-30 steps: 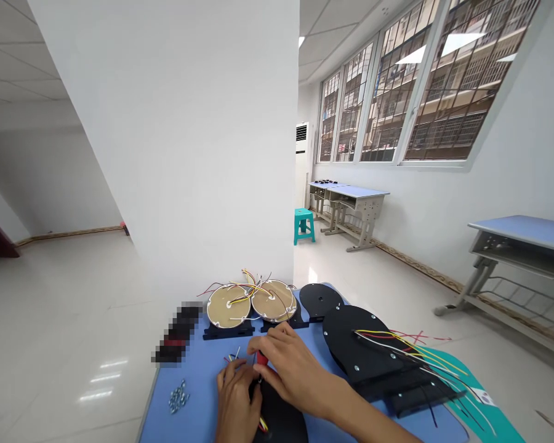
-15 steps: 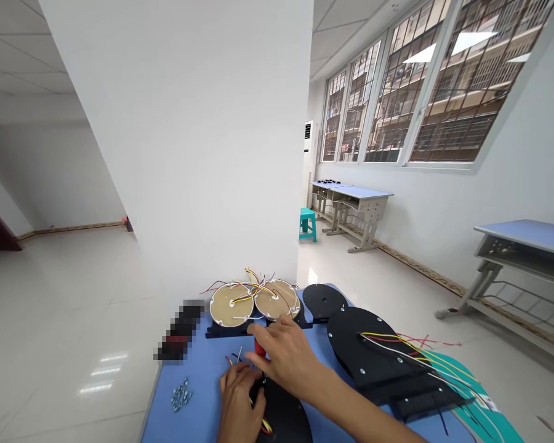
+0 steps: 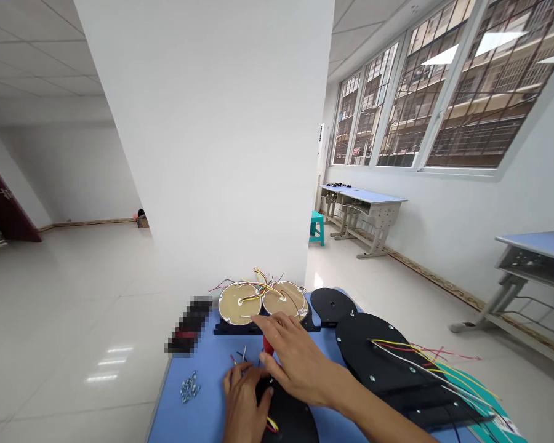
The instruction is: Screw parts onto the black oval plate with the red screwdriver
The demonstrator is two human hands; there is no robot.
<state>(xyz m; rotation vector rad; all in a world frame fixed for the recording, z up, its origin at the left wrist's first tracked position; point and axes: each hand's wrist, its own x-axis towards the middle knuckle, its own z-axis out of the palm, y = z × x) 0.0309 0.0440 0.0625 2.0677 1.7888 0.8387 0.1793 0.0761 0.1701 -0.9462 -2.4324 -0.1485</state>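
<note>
My right hand [image 3: 302, 363] is closed around the red handle of a screwdriver [image 3: 268, 346], held upright over the near black round plate [image 3: 295, 418]. The screwdriver's tip is mostly hidden behind my fingers, close to the plate's far edge. Against the left side of that plate, my left hand [image 3: 244, 400] is closed on its rim, thumb on top. Yellow, white and red wires [image 3: 271, 424] come out of the plate beside my left thumb. More wire ends [image 3: 244, 352] poke out beyond my left fingers. A pile of small silver screws [image 3: 189, 387] lies on the blue table to the left.
Two tan-faced discs [image 3: 240, 303] with wires stand at the table's back, near a white pillar [image 3: 203, 154]. Several black round units [image 3: 373, 351] with trailing wires lie to the right, partly over a teal stool [image 3: 484, 381]. A blurred-out dark item [image 3: 189, 326] sits at the back left edge.
The whole view has shifted, so the table and hands appear slightly further right. Both hands keep their places on the screwdriver and the black plate.
</note>
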